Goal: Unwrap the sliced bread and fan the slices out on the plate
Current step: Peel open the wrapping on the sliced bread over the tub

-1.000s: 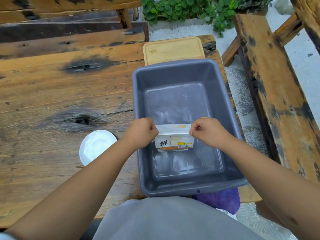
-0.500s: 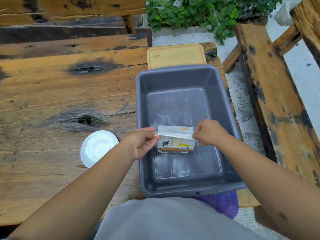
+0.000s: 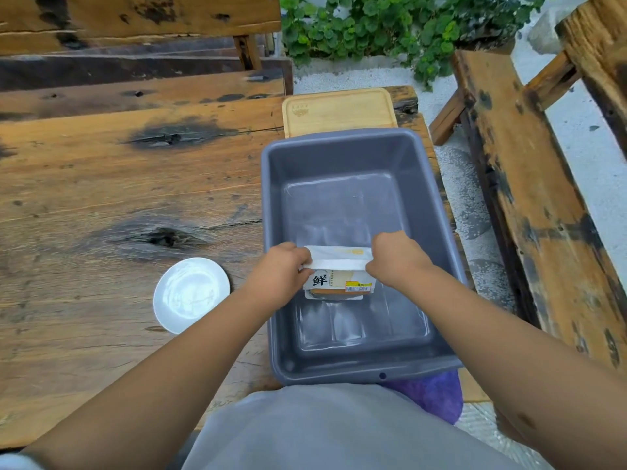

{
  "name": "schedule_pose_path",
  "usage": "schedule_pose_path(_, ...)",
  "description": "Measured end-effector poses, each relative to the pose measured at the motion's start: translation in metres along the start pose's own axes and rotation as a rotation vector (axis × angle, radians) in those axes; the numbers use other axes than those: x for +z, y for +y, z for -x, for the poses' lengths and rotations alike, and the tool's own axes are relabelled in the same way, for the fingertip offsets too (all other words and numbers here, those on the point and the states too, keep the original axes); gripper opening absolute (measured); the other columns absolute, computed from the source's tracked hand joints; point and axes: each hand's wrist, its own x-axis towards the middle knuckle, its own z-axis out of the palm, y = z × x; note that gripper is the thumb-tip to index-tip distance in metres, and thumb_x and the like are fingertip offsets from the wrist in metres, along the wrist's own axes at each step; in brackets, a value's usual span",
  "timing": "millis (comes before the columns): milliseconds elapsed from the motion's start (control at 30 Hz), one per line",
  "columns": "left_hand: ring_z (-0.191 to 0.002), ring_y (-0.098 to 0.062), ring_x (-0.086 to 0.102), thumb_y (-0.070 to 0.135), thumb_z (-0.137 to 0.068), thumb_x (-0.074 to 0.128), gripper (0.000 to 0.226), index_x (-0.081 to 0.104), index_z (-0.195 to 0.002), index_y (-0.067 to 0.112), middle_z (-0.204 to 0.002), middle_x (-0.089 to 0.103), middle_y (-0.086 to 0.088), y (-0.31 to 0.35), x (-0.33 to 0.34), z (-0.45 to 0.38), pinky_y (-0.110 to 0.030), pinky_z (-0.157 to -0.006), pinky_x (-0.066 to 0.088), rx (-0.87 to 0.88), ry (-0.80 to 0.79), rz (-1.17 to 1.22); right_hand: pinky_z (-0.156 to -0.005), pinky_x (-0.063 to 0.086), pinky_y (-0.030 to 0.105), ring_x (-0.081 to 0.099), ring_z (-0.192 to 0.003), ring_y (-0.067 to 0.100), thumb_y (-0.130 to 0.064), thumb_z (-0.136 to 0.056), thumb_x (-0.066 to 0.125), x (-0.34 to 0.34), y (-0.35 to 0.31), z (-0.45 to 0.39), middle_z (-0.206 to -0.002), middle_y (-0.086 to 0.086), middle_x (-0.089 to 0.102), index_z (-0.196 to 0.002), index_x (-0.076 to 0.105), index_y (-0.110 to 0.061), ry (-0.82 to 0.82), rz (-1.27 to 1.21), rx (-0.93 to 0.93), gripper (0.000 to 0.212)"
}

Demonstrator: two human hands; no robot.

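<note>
here both hands (image 3: 280, 271) (image 3: 395, 261) pinch the bread packet (image 3: 337, 274) over the tub (image 3: 437, 184).

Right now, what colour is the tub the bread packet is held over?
Grey-blue, plain with no pattern; the tub shows clearly in the head view, beside the white plate.

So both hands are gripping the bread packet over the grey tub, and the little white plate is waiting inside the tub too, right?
Not quite. The head view shows the left hand and right hand gripping the bread packet over the grey tub, but the white plate is not inside it: it sits on the wooden table, left of the tub.
</note>
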Motion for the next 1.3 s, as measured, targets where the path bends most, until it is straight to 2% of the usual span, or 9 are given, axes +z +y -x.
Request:
schedule_pose_path(167, -0.081, -0.033, 0.063, 0.021, -0.089, 0.063, 0.017, 0.069, -0.089, 0.005, -0.089, 0.064, -0.013, 0.002, 0.001, 0.003, -0.040, -0.069, 0.051, 0.098, 0.041, -0.075, -0.050, 0.035, 0.028, 0.049, -0.068, 0.028, -0.007, -0.079, 0.051, 0.003, -0.001, 0.000, -0.067, 0.002, 0.040, -0.071, 0.042, -0.015, 0.033, 0.058, -0.002, 0.015)
schedule_pose_path(333, -0.080, -0.033, 0.063, 0.017, -0.089, 0.064, 0.016, 0.071, -0.088, 0.003, -0.087, 0.066, -0.015, 0.004, 0.000, 0.007, -0.041, -0.070, 0.052, 0.100, 0.091, -0.032, -0.051, 0.039, 0.029, 0.051, -0.064, 0.027, -0.006, -0.078, 0.049, 0.004, 0.003, -0.001, -0.070, 0.006, 0.049, -0.064, 0.042, -0.016, 0.037, 0.028, -0.008, 0.019)
schedule_pose_path(433, -0.080, -0.031, 0.063, 0.016, -0.088, 0.066, 0.013, 0.073, -0.089, 0.004, -0.084, 0.067, -0.014, -0.002, -0.003, 0.009, -0.036, -0.072, 0.050, 0.076, 0.107, 0.026, -0.061, 0.056, 0.033, 0.068, -0.069, 0.025, -0.005, -0.077, 0.050, 0.004, 0.020, -0.006, -0.072, 0.011, 0.070, -0.076, 0.063, -0.011, 0.044, -0.423, 0.045, 0.014)
schedule_pose_path(567, -0.077, -0.029, 0.064, 0.016, -0.088, 0.067, 0.012, 0.073, -0.090, 0.006, -0.083, 0.066, -0.013, -0.007, -0.007, 0.014, -0.035, -0.070, 0.050, 0.120, 0.089, 0.043, -0.048, 0.053, 0.018, 0.070, -0.055, 0.011, 0.006, -0.086, 0.048, 0.009, 0.040, -0.002, -0.064, 0.011, 0.070, -0.093, 0.062, -0.008, -0.070, -1.244, 0.186, 0.021)
schedule_pose_path(900, -0.083, -0.029, 0.065, 0.014, -0.089, 0.066, 0.013, 0.073, -0.097, 0.007, -0.089, 0.068, -0.011, -0.006, -0.004, 0.018, -0.039, -0.074, 0.052, 0.116, 0.079, 0.053, -0.038, 0.041, 0.013, 0.054, -0.042, 0.006, 0.013, -0.086, 0.050, 0.039, 0.054, 0.002, -0.066, 0.010, 0.071, -0.097, 0.053, -0.013, -0.250, -1.957, 0.297, 0.028)
schedule_pose_path(1000, -0.086, -0.027, 0.064, 0.011, -0.089, 0.064, 0.013, 0.073, -0.099, 0.006, -0.092, 0.069, -0.011, -0.007, -0.002, 0.018, -0.037, -0.078, 0.052, 0.083, 0.101, 0.095, -0.040, 0.040, 0.017, 0.053, -0.043, 0.009, 0.010, -0.086, 0.050, 0.040, 0.053, 0.005, -0.067, 0.009, 0.071, -0.098, 0.055, -0.012, -0.226, -1.687, 0.276, 0.026)
schedule_pose_path(1133, -0.076, -0.013, 0.054, 0.012, -0.087, 0.066, 0.014, 0.071, -0.100, 0.013, -0.084, 0.063, 0.000, -0.011, 0.003, 0.020, -0.026, -0.075, 0.046, -0.035, 0.174, 0.183, -0.057, 0.046, 0.024, 0.061, -0.059, 0.011, 0.005, -0.085, 0.054, 0.032, 0.054, 0.008, -0.085, 0.006, 0.070, -0.098, 0.062, -0.016, -0.065, -1.224, 0.078, 0.026)
schedule_pose_path(1200, -0.076, -0.015, 0.054, 0.014, -0.086, 0.068, 0.017, 0.069, -0.103, 0.015, -0.086, 0.060, 0.002, -0.013, 0.004, 0.021, -0.031, -0.075, 0.048, -0.023, 0.152, 0.153, -0.067, 0.050, 0.030, 0.062, -0.071, 0.014, -0.001, -0.082, 0.062, 0.028, 0.055, 0.009, -0.094, 0.000, 0.067, -0.099, 0.062, -0.023, 0.099, -0.865, -0.084, 0.027)
schedule_pose_path(1300, -0.086, -0.025, 0.059, 0.016, -0.084, 0.068, 0.032, 0.061, -0.116, 0.017, -0.102, 0.061, -0.004, -0.012, 0.006, 0.022, -0.038, -0.070, 0.052, 0.033, 0.091, -0.018, -0.076, 0.052, 0.040, 0.059, -0.091, 0.022, -0.020, -0.083, 0.066, 0.030, 0.053, 0.007, -0.113, -0.001, 0.058, -0.117, 0.055, -0.022, 0.225, -0.234, -0.342, 0.036)
